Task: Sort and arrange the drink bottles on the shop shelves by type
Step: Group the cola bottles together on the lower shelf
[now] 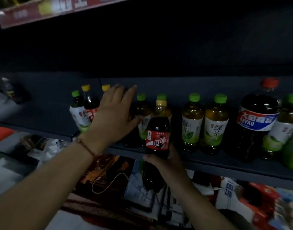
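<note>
from the head view, the right hand [165,161] is gripping the base of a dark cola bottle [157,130] with a yellow cap and red label, holding it upright just in front of the shelf [208,161]. the left hand [113,117] is reaching over the shelf with fingers [132,90] straight and spread, holding nothing. green-capped tea bottles [192,123] are standing in a row on the shelf, a large red-capped dark bottle [256,120] is sitting among them at the right, and two yellow-capped cola bottles [91,103] are standing at the left, behind the hand.
</note>
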Demonstrator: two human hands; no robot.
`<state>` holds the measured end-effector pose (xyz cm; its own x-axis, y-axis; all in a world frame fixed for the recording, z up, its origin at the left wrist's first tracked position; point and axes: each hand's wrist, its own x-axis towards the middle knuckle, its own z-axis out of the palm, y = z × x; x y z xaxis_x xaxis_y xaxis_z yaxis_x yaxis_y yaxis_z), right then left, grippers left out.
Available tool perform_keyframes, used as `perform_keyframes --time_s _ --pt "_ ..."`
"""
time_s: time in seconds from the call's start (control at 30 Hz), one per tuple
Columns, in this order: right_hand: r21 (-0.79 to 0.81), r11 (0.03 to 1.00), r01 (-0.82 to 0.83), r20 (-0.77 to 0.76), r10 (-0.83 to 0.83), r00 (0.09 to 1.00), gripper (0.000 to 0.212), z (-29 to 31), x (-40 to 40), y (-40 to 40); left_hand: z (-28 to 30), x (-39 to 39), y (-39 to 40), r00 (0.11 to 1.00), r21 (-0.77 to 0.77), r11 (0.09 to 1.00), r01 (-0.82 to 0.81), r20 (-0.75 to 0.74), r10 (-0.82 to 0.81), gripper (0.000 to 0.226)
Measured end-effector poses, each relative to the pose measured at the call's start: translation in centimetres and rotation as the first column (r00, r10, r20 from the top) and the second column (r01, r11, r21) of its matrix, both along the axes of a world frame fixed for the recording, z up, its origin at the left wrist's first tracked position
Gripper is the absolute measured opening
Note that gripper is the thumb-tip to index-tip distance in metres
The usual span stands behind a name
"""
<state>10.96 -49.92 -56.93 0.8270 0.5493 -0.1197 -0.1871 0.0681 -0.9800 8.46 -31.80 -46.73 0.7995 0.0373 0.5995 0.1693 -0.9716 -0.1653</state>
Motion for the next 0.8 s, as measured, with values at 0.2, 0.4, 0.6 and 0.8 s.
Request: perform_keyframes --time_s 0.2,0.4,0.6,0.8 --pt "0.034 0.999 -0.001 -0.017 0.001 1.000 0.047 0.3 0.5 -1.2 2.2 5.2 0.0 0.915 0.299 0.946 -0.125 -0.334 0.226 0.119" --pt "0.055 0.998 0.024 -0.036 -0.022 0.999 0.044 0.2 1.1 -1.9 1.0 5.7 -1.0 0.905 0.291 0.949 -0.126 -0.358 0.229 0.105" --pt "0.070 0.997 0.039 -0.015 -0.038 0.999 0.044 0.3 1.2 -2.2 -0.3 4.4 -1.2 0.962 0.117 0.991 -0.069 -0.255 0.097 0.092" --pt "0.068 0.995 0.072 0.056 -0.076 0.996 0.040 0.5 1.0 -2.4 -2.2 1.3 -1.8 0.995 0.013 0.999 0.049 -0.084 -0.048 0.078"
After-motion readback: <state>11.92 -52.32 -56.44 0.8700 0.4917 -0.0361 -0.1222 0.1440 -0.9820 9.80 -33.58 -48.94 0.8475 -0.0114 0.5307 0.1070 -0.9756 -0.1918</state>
